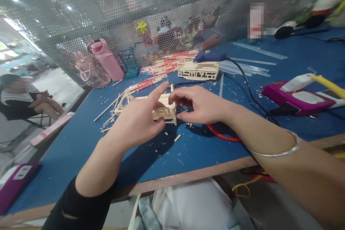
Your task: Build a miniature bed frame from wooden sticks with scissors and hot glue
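A small model built of thin wooden sticks [165, 115] stands on the blue table between my two hands. My left hand [136, 120] grips its left part, thumb at the front, index finger raised and stretched over the top. At the model's right end, my right hand [203, 105] has curled fingers and thumb against the end post. Part of the model is hidden behind my left hand, with a stick frame [125, 99] showing farther left. Another stick model [198, 71] sits behind, under a blue glue gun [209, 57].
Red-wrapped stick bundles [167, 63] and clear glue sticks [245, 67] lie toward the back. A pink bottle [107, 59] stands by the perforated metal screen [94, 14]. At right is a purple power strip [299, 97]; a red cable [222, 136] runs near my right forearm. A person sits at left.
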Demonstrator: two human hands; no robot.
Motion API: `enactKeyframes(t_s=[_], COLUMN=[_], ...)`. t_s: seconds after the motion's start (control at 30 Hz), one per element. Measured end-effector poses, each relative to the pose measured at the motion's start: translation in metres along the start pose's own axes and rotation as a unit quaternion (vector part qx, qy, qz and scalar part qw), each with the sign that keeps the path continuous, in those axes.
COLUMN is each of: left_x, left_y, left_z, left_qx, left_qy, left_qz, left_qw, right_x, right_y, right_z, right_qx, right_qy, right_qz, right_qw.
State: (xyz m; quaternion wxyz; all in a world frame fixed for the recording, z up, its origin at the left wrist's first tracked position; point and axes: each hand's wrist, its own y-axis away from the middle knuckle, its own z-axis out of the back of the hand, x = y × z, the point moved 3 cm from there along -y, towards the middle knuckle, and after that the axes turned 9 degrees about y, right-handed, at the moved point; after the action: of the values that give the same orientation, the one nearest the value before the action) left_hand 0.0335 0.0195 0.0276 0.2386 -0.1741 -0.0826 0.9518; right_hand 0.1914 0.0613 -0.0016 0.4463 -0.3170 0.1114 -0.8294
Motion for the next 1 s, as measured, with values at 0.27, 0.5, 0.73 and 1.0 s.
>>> enactKeyframes(t_s=[0.27, 0.5, 0.73, 1.0], left_x=[0.041, 0.082, 0.098, 0.104], left_y=[0.006, 0.003, 0.003, 0.005], left_z=[0.038, 0.032, 0.027, 0.026], left_qx=[-0.219, -0.367, -0.395, -0.409], left_qy=[0.037, 0.100, 0.211, 0.224], left_qz=[0.007, 0.064, 0.080, 0.085], left_qw=[0.975, 0.922, 0.891, 0.880], right_x=[-0.012, -0.018, -0.018, -0.031], right_y=[-0.002, -0.001, -0.003, -0.003], right_z=[-0.001, -0.001, -0.010, -0.011], right_qx=[-0.064, -0.078, -0.081, -0.108], right_qy=[0.030, 0.016, 0.034, -0.007], right_qz=[-0.027, -0.065, -0.069, -0.146], right_qw=[0.997, 0.995, 0.994, 0.983])
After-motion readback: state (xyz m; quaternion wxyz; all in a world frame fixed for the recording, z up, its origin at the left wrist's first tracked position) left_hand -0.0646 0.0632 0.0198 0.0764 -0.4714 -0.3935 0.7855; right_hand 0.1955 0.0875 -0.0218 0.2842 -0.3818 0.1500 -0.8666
